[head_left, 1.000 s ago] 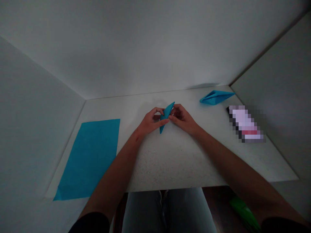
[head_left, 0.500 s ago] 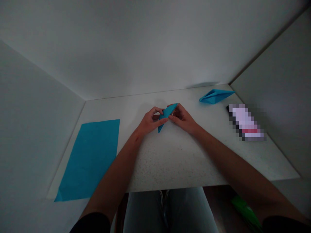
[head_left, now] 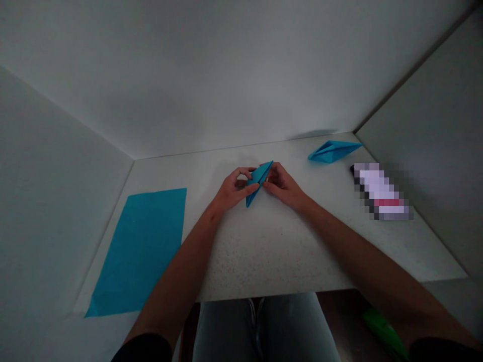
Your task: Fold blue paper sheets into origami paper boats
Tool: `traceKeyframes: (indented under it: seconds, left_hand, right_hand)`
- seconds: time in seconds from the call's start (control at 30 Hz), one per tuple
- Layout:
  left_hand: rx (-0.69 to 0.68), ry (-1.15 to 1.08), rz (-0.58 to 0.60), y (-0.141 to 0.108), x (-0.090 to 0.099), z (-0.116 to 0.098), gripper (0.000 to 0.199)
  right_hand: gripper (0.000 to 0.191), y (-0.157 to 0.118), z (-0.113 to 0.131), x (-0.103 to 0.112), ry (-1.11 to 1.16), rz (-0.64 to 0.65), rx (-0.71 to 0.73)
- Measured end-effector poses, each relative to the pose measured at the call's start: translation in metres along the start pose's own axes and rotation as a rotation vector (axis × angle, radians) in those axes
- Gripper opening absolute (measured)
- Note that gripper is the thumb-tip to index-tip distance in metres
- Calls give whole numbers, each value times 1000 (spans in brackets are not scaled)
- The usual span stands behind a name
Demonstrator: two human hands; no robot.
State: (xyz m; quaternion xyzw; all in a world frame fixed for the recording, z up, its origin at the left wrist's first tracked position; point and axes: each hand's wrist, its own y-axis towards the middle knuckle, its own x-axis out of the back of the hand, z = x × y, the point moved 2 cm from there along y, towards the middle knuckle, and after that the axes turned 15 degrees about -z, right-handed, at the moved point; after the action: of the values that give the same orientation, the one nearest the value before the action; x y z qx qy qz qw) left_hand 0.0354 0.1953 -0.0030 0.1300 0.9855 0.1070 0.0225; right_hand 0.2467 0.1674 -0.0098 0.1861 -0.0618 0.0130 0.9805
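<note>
Between my two hands, above the middle of the table, is a folded blue paper boat (head_left: pixel 258 176), slanted with one point up to the right and the other down to the left. My left hand (head_left: pixel 236 189) pinches its left side, thumb along the near face. On the other side my right hand (head_left: pixel 282 186) grips the right edge with thumb and fingertips; some of those fingers are hidden behind the paper. A second folded blue paper boat (head_left: pixel 332 152) lies at the back right of the table.
A flat blue paper sheet (head_left: pixel 145 246) lies at the left, its near end reaching the table's front edge. A phone (head_left: pixel 383 193) with a blurred-out screen rests at the right. White walls enclose the table (head_left: pixel 264 251). Something green (head_left: pixel 383 327) is below, on the right.
The paper boat in my hands has turned slightly, so a fold opening along its middle now shows. Both hands stay almost in place.
</note>
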Motion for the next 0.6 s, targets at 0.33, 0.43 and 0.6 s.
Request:
traceKeyframes:
  seconds: [0.33,0.43,0.6]
  left_hand:
    - [-86,4,-57,0,-1,0,44]
    - [-91,-5,-65,0,-1,3,45]
    - [-106,-25,-96,1,1,5,42]
  right_hand:
    - [58,-1,6,-2,-19,-28,-16]
    - [46,-1,6,-1,-62,-47,-22]
    - [38,0,5,1,-75,-96,-76]
